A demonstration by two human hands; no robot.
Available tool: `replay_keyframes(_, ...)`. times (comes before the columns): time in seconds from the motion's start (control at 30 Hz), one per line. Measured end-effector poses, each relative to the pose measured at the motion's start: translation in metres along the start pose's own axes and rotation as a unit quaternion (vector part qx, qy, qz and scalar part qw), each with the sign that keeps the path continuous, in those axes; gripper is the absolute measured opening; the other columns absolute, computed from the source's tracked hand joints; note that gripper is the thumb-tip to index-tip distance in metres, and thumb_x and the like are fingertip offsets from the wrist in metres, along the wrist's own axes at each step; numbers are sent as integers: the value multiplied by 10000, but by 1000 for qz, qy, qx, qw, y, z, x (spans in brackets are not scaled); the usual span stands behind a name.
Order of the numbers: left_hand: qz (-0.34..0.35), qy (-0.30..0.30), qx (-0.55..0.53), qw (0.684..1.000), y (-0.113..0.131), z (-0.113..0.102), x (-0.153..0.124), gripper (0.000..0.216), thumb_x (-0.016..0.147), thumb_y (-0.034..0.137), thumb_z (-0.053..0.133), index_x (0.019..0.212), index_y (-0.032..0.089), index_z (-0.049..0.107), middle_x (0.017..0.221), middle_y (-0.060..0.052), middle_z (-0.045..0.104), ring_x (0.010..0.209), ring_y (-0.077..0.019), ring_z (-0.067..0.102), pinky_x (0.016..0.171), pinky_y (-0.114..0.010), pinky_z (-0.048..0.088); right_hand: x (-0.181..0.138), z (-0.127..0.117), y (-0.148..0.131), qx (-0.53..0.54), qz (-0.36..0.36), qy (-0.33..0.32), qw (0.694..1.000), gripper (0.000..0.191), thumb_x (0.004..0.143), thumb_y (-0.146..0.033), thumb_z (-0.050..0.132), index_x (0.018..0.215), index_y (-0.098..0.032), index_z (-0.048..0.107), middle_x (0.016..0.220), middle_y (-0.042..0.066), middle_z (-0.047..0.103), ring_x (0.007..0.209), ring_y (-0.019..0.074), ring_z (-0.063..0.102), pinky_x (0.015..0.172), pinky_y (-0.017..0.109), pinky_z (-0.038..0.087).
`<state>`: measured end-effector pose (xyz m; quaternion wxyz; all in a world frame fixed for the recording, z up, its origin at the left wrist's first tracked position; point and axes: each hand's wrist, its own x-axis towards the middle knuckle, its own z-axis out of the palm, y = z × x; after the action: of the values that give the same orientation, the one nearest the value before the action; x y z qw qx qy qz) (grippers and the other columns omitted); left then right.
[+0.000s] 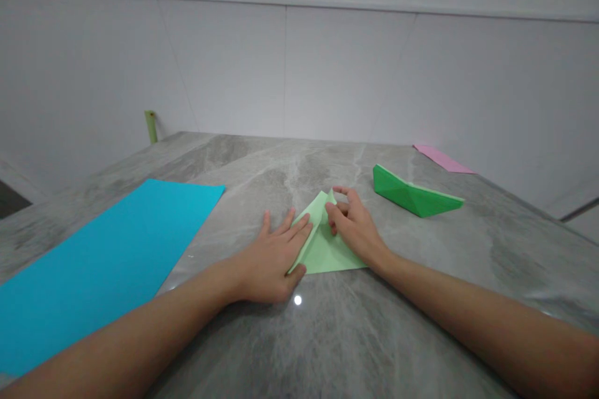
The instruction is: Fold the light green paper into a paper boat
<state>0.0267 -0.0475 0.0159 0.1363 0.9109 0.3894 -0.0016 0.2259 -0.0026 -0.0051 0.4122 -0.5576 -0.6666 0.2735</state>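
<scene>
A light green sheet of paper [327, 255], partly folded, lies on the grey marbled table in front of me. My left hand [279, 255] rests flat on its left side, fingers spread, with the thumb near the lower edge. With thumb and index finger, my right hand [352, 219] pinches a raised flap near the paper's top corner. The lower right corner of the paper is partly hidden under my right wrist. To the right of my right hand sits a folded green paper boat [412, 194], apart from both hands.
A large blue sheet [116, 249] lies on the left of the marbled table [397, 330], beside my left forearm. A pink paper [442, 158] is at the far right edge by the wall. Beyond the far left edge stands a yellow-green strip [150, 126].
</scene>
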Motion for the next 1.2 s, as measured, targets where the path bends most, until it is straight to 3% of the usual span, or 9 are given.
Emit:
replay_keyframes(0.2,47,0,-14,999,6,-2,-1,741,884,329,415,1488,155,24,1556,-130,35,1414,-355,-56,1008,-729,-69,1,1,-4,-38,5,-26,999,519,816,-373,543,1270,-180,382,603,-42,577,589,176,575,586,281,424)
replay_keyframes(0.3,76,7,-38,996,8,-4,-4,876,843,529,494,1490,156,36,1546,-164,40,1413,-374,-15,993,-718,-134,2,2,1,-42,-11,-45,998,560,756,-237,568,1279,-199,372,690,-24,607,622,174,576,588,278,425)
replay_keyframes(0.37,82,17,-66,994,8,-6,-5,840,854,605,441,1490,179,95,1546,-154,65,1416,-364,16,1000,-696,-163,2,2,6,-22,-25,-66,997,571,745,-197,559,1282,-206,368,698,-28,600,616,164,567,582,271,421)
replay_keyframes(0.47,75,40,-130,988,3,-10,-5,533,981,451,194,1457,220,259,1546,-83,164,1428,-265,94,1099,-604,-83,2,0,9,24,-41,-114,992,570,762,-194,549,1294,-209,348,663,-48,566,587,148,544,553,253,404)
replay_keyframes(0.57,78,46,-148,985,-1,-9,-2,486,998,320,156,1429,173,327,1534,-83,227,1419,-195,167,1162,-470,86,2,-2,7,37,-58,-138,988,561,774,-187,543,1299,-206,347,624,-66,517,562,134,513,536,240,383)
replay_keyframes(0.7,76,32,-64,995,-2,-2,1,500,982,317,272,1452,145,250,1537,-115,211,1424,-224,135,1153,-499,100,0,-3,2,-18,-68,-124,990,521,781,-167,521,1284,-196,387,557,-83,456,517,127,469,522,237,351)
replay_keyframes(0.9,78,13,-11,997,0,1,0,511,986,358,267,1456,161,232,1545,-127,153,1427,-252,96,1135,-541,102,-2,-3,-2,-146,-66,-68,985,482,771,-161,504,1249,-208,460,537,-64,476,516,145,479,523,244,324)
replay_keyframes(1.03,76,-9,-2,997,2,-2,-1,513,986,364,250,1456,159,228,1552,-121,115,1429,-252,81,1131,-550,84,1,-4,0,-164,-37,-28,985,439,801,-231,506,1237,-210,467,617,-31,542,551,155,501,537,250,332)
replay_keyframes(1.2,73,-35,-1,997,4,-4,-2,533,988,388,217,1468,158,184,1557,-99,83,1433,-252,44,1116,-585,50,4,-4,3,-177,-22,-13,984,455,785,-215,520,1238,-211,473,589,-43,500,544,157,489,536,250,325)
